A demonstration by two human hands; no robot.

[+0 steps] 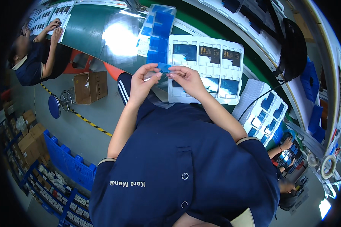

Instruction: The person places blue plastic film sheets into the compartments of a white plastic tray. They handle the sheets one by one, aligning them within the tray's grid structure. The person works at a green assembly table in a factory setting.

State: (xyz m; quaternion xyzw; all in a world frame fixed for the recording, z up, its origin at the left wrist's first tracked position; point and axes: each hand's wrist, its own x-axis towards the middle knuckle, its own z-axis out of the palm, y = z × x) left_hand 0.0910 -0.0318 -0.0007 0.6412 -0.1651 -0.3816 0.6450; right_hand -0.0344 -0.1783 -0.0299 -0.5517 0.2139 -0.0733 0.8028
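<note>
At the table's near edge both my hands are raised close together, thumbs and forefingers pinched. My left hand [144, 83] and my right hand [188, 80] grip a thin clear plastic film [161, 92] that hangs down between them. A small blue film piece [163, 67] shows at the fingertips; whether it joins the clear film I cannot tell. Right of it lies a white plastic tray [239, 72] with flat black battery packs [209, 55] in its pockets, some with blue film. My right forearm covers part of the tray's near side. Behind my hands lies a sheet of blue film pieces [160, 32].
Clear sheets [121, 36] glare on the green table [88, 32]. A stack of white trays [259, 109] stands at the right, with a black cable across it. Co-workers sit at far left and lower right. A cardboard box [91, 87] and a blue stool [54, 106] stand left.
</note>
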